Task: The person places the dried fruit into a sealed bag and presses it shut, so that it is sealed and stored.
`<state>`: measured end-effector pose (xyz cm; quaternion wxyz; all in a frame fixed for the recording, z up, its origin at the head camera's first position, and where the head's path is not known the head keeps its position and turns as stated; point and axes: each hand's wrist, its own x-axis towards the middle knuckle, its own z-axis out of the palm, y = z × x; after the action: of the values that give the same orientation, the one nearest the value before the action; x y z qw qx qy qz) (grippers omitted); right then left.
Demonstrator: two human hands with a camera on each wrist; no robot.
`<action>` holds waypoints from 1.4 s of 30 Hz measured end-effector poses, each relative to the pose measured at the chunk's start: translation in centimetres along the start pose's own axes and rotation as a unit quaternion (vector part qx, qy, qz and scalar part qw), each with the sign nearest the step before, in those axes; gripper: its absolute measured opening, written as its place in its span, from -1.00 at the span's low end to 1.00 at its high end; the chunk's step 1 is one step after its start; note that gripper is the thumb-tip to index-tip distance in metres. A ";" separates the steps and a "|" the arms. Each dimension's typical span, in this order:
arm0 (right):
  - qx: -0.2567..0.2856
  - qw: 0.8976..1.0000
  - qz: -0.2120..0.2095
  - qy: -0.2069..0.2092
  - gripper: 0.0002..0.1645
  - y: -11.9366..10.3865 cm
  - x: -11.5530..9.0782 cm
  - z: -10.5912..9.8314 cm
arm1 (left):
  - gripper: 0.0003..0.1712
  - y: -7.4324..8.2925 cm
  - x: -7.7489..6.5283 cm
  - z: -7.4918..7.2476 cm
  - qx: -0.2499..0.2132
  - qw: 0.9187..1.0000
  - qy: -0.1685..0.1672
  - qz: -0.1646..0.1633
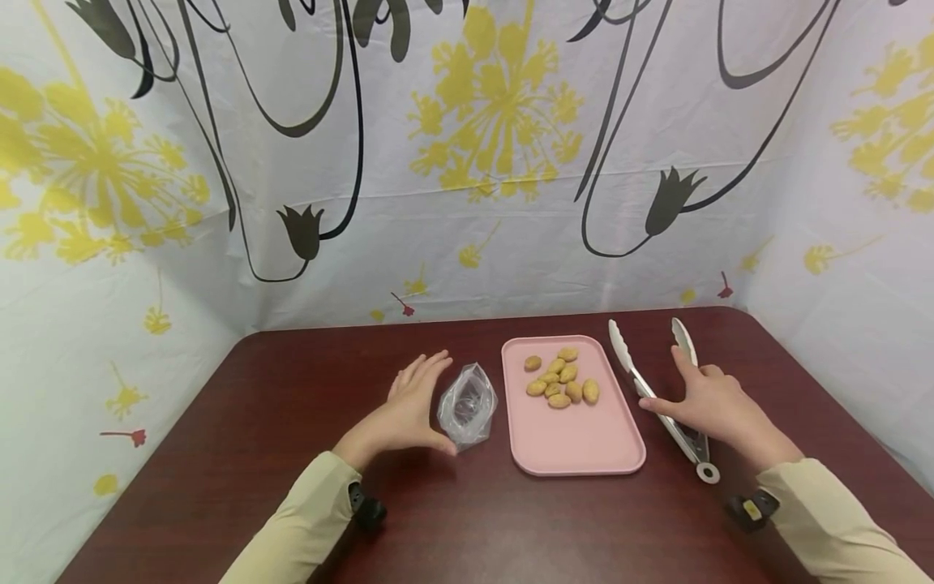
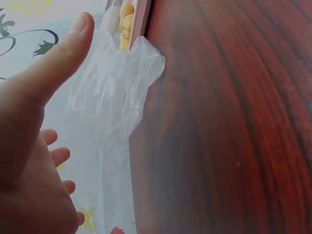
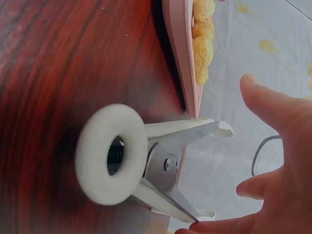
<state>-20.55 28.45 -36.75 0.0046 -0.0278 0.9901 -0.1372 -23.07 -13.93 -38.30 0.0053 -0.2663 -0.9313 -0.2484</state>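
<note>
A clear plastic bag (image 1: pixel 468 405) stands with its mouth open on the table, left of the pink tray (image 1: pixel 576 446). My left hand (image 1: pixel 409 410) curves loosely around the bag's left side, thumb and fingers spread apart; in the left wrist view the bag (image 2: pixel 117 92) lies beyond the thumb. To the tray's right lie spread metal tongs (image 1: pixel 674 434) with white tips and a ring at the hinge end. Over the tongs hovers my right hand (image 1: pixel 718 410), thumb and fingers wide apart; whether it touches an arm of them is unclear. Several yellow-brown nut-like pieces (image 1: pixel 567 373) lie on the tray.
The dark red wooden table (image 1: pixel 511 527) has rounded far corners. Behind it and along both sides hangs a white cloth (image 1: pixel 438 268) with grey and yellow flower prints. The tray stands between the bag and the tongs.
</note>
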 end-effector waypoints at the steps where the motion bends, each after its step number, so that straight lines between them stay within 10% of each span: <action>1: 0.001 1.000 0.003 -0.001 0.40 0.0 0.0 0.0 | 0.52 0.0 0.1 0.0 -0.001 1.000 -0.002 0.002; 42: 0.003 1.000 -0.017 -0.007 0.34 1.6 0.9 1.0 | 0.47 0.8 1.6 0.7 -0.010 0.997 -0.063 0.053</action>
<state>-21.55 29.71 -38.15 0.0093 -0.0451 0.9890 -0.1403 -23.98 -12.27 -38.31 -0.0429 -0.3301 -0.9121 -0.2394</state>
